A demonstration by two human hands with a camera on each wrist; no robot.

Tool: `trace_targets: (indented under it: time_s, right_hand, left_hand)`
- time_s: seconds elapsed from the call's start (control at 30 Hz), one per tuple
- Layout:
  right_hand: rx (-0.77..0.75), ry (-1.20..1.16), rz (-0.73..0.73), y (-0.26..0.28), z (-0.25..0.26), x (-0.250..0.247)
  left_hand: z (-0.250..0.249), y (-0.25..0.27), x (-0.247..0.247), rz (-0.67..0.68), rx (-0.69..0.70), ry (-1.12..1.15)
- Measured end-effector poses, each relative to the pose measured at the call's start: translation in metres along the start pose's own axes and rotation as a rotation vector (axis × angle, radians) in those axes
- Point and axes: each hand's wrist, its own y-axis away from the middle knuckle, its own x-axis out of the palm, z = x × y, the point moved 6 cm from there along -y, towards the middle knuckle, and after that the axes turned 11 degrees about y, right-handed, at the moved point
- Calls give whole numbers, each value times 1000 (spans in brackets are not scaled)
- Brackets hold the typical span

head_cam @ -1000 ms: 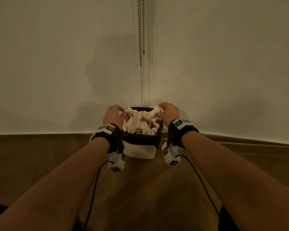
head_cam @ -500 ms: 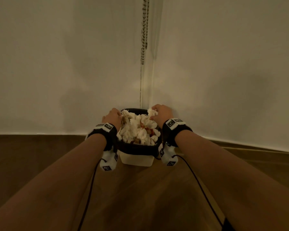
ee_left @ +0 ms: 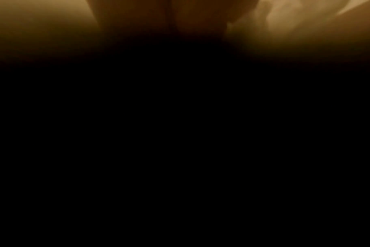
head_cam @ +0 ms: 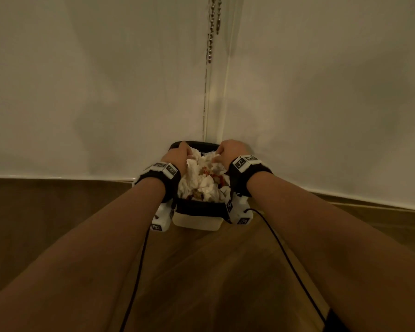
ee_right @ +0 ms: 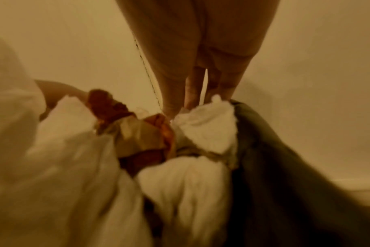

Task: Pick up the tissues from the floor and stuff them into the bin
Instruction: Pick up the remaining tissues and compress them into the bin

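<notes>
Pale walls [head_cam: 82,92] meet in a corner above a wooden floor [head_cam: 201,271]; a bead chain [head_cam: 211,32] hangs along the corner seam. Against that corner stands a small bin [head_cam: 197,220], white below with a dark liner folded over its rim. Crumpled white tissues [head_cam: 201,180], mixed with red and brown scraps, fill it above the rim. Left hand [head_cam: 177,155] lies on the left of the pile, fingers bent down into the tissues; whether it grasps any cannot be told, as the left wrist view is almost wholly dark. Right hand [head_cam: 230,150] lies on the right of the pile; in the right wrist view its straight fingers [ee_right: 173,93] press down on the tissues [ee_right: 203,127] beside the liner [ee_right: 275,167].
</notes>
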Motion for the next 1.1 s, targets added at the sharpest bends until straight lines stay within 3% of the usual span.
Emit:
trace_targets:
  time_s: [0.5,0.67,0.73,0.9,1.03,1.1]
  right_hand:
    - [-208,338,253,-36,28,54]
    - [-243,388,328,-24,24,50]
    - [-216,272,251,-12,18,31]
    - [-131,6,43,31,-3,-2]
    - [-126,-123,-252,67,-12,2]
    - [-205,-85,-410,89,-6,10]
  left_hand:
    - [1,-10,27,216,-14,-401]
    - [-10,-3,21,260,0,-376]
    - [-17,1,4,199,28,-357]
    - [-18,23,-42,-106,23,-124]
    - [-20,64,-50,-403,153,76]
    - [-26,85,-34,-413,273,52]
